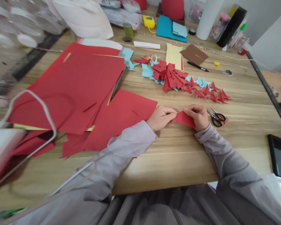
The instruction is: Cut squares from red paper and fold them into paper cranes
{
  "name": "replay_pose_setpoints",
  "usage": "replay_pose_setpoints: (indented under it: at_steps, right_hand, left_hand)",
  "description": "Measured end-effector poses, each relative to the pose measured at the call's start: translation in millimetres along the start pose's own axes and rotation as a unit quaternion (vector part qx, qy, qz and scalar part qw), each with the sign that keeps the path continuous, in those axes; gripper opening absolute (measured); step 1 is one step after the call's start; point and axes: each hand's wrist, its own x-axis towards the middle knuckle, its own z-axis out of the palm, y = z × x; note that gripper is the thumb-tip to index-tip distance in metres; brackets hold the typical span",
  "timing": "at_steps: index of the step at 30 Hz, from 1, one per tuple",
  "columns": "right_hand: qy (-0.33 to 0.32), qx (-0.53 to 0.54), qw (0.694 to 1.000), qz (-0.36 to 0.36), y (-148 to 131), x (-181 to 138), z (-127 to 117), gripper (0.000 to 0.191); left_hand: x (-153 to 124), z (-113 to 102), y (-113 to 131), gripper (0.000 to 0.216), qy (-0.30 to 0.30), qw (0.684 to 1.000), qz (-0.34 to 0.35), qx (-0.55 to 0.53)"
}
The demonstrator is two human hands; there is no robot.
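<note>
Between my two hands is a small folded piece of red paper (184,118), held just above the wooden table. My left hand (162,117) pinches its left corner with thumb and fingers. On the other side, my right hand (197,116) grips the right end, thumb on top. Close to my right hand lie scissors (217,118) with black handles. A large red sheet (124,117) spreads under my left wrist. Beyond my hands sits a heap of folded red paper pieces (170,76), with a row of small red paper cranes (210,92) trailing off to the right.
A stack of large red sheets (77,87) covers the left side, with a white cable (49,115) looping over it. A black pen (198,66), brown paper (194,54) and yellow tape measure (149,22) lie farther back. A phone (279,156) rests at the right edge.
</note>
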Motion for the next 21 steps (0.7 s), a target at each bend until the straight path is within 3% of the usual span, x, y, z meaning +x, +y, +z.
replay_pose_setpoints:
  at_steps: [7,17,21]
  right_hand:
    - [0.077,0.093,0.991,0.06,-5.9,3.1,-0.7,0.018]
    - [0.099,0.119,0.985,0.07,-6.6,3.4,-1.2,0.024]
    - [0.097,0.09,0.989,0.063,-5.4,3.3,-0.2,0.03]
  left_hand:
    - [0.4,1.0,-5.3,0.014,0.071,0.988,-0.059,-0.126]
    - [3.9,-2.4,-9.9,0.015,0.115,0.972,-0.017,-0.206]
    - [4.7,-0.2,-12.7,0.017,0.1,0.97,-0.014,-0.221]
